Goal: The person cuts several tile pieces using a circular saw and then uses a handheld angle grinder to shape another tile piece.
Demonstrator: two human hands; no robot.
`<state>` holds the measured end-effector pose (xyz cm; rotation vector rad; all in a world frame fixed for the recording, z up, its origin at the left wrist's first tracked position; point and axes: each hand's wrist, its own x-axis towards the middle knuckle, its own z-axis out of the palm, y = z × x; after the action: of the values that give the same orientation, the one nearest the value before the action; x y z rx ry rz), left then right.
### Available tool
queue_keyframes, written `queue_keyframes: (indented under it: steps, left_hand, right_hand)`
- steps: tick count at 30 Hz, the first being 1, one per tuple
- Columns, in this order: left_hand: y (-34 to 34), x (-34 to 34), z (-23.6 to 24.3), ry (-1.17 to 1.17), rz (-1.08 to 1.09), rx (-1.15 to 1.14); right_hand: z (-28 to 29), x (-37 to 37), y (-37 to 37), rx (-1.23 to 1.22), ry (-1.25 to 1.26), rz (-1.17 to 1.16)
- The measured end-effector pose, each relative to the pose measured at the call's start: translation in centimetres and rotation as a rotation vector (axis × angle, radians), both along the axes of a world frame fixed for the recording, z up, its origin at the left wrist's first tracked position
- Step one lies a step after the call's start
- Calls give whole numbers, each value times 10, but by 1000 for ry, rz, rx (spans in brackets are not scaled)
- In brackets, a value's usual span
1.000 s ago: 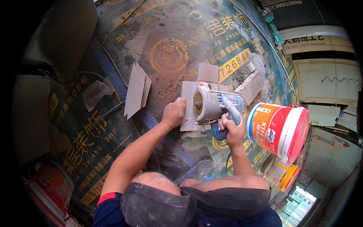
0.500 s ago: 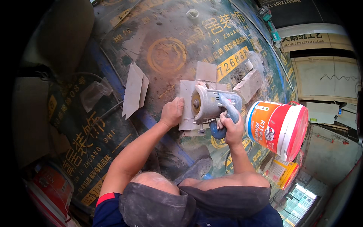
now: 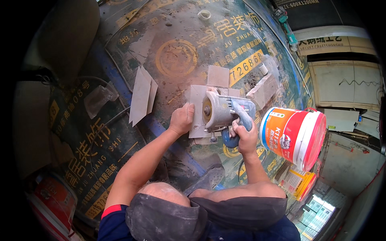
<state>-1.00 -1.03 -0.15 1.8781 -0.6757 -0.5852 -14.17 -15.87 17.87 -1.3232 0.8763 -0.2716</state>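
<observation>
The person's left forearm (image 3: 150, 154) extends forward and inward. The left hand (image 3: 183, 119) is positioned with fingers curled against the near-side edge of a flat grey rectangular tile (image 3: 196, 96); whether it pinches the tile, I cannot tell. The right forearm (image 3: 256, 170) points forward. The right hand (image 3: 246, 136) is clamped around the blue handle (image 3: 242, 109) of a grey metal power cutter (image 3: 219, 114), located over the tile, right of the left hand. A red-and-orange plastic bucket (image 3: 281, 134) is just right of the right hand.
</observation>
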Motion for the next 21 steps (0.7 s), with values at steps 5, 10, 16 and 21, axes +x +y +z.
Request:
queue_keyframes:
  steps: [5,10,16,21]
  left_hand:
    - [0,0,0,4,0,11]
    - [0,0,2,7,0,18]
    - [0,0,2,9,4,20]
    - [0,-2,-1,-9,9,17]
  right_hand:
    - [0,1,0,1,6,3]
    - [2,2,1,7,5,-10]
    - [2,3,3,4,6,-12]
    - [0,2,3,-16,29,-4]
